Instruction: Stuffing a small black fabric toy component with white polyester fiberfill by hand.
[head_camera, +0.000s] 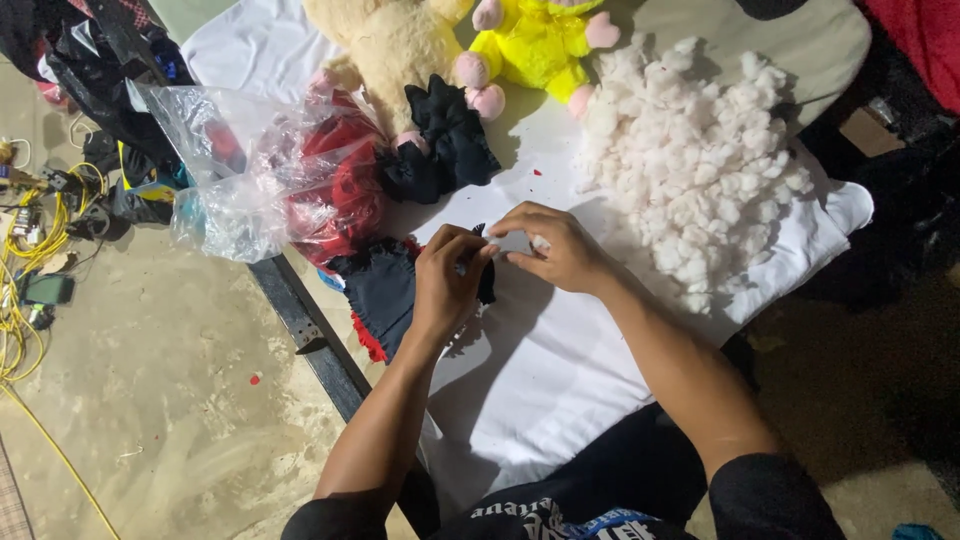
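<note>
My left hand (447, 283) and my right hand (552, 250) meet over a white cloth (560, 360) spread on the work surface. Between their fingertips they pinch a small dark fabric piece (487, 270) with a bit of white stuffing at its opening. The piece is mostly hidden by my fingers. A big heap of white stuffing (690, 165) lies just right of my right hand. Dark blue fabric with red trim (380, 295) lies left of my left hand.
A clear plastic bag with red items (265, 175) sits at the left. A beige plush toy (385, 45), a yellow plush toy (540, 40) and black fabric (445, 140) lie at the far side. Yellow cables (20, 290) lie on the concrete floor at left.
</note>
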